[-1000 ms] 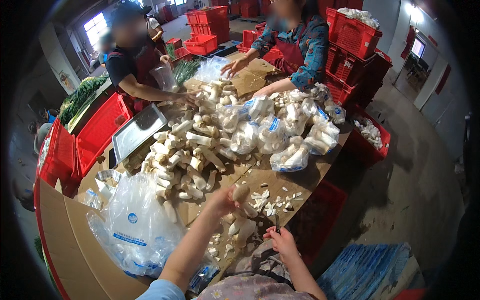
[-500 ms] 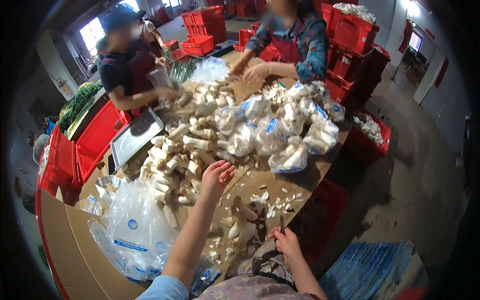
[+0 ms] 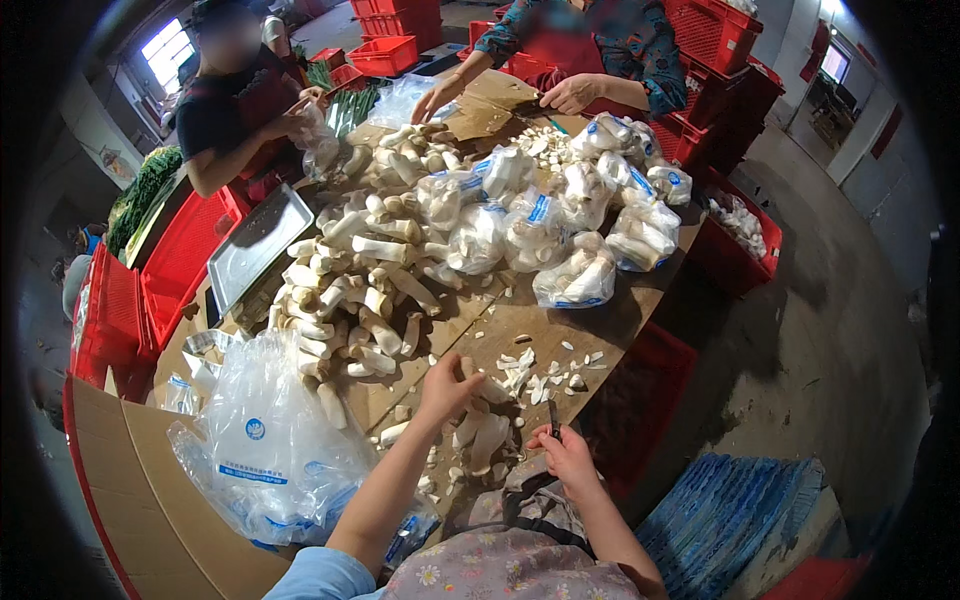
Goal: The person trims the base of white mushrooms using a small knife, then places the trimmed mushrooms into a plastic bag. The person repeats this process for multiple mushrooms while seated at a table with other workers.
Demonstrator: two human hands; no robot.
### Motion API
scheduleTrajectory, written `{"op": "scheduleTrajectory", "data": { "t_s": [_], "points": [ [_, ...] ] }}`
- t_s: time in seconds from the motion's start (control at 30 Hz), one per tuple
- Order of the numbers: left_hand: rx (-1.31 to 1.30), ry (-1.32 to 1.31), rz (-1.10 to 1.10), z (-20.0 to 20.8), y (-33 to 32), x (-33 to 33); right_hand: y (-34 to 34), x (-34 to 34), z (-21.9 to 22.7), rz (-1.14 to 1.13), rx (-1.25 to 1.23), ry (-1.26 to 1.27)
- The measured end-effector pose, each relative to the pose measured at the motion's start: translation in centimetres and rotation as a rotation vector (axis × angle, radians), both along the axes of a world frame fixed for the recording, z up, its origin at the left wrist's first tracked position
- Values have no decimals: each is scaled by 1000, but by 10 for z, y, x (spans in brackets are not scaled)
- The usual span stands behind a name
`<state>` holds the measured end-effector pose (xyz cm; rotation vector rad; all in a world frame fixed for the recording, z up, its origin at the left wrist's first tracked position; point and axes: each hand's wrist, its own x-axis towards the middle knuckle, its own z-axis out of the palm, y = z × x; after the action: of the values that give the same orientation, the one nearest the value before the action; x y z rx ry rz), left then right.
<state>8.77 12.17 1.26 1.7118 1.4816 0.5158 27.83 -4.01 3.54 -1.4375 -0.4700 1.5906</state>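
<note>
My left hand (image 3: 446,390) is at a king oyster mushroom (image 3: 490,391) on the cardboard-covered table, its fingers closed round the near-left end. Part of that mushroom is hidden by my fingers. My right hand (image 3: 566,455) grips a small knife (image 3: 554,418) by its dark handle, blade pointing away from me. Just below the left hand's mushroom lie more pale mushrooms (image 3: 487,440) and cut bits. White trimmings (image 3: 517,372) are scattered beyond the knife tip. A large heap of king oyster mushrooms (image 3: 388,250) spreads farther off.
Clear plastic bags (image 3: 262,440) lie at left, near a metal tray (image 3: 262,250). Bagged mushrooms (image 3: 578,272) sit at the table's right side. Two people work across the table, one with a hand (image 3: 575,94) over it. Red crates (image 3: 735,235) stand around.
My left hand has come down from the heap's edge to the near mushroom and closed on its end. The knife stays in my right hand. The view has shifted slightly.
</note>
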Motion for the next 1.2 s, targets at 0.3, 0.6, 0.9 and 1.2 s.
{"op": "scheduleTrajectory", "data": {
  "t_s": [0.3,0.6,0.9,1.2],
  "points": [
    [-433,-837,210,56,-36,10,4,-3,8,-217,215,-175],
    [-50,-226,-263,67,-80,26,3,5,30,-216,311,-515],
    [-419,-503,-346,51,-91,30,5,-2,50,-138,384,-519],
    [158,-457,-479,75,-91,32,2,-7,69,-32,731,-442]
  ]
}}
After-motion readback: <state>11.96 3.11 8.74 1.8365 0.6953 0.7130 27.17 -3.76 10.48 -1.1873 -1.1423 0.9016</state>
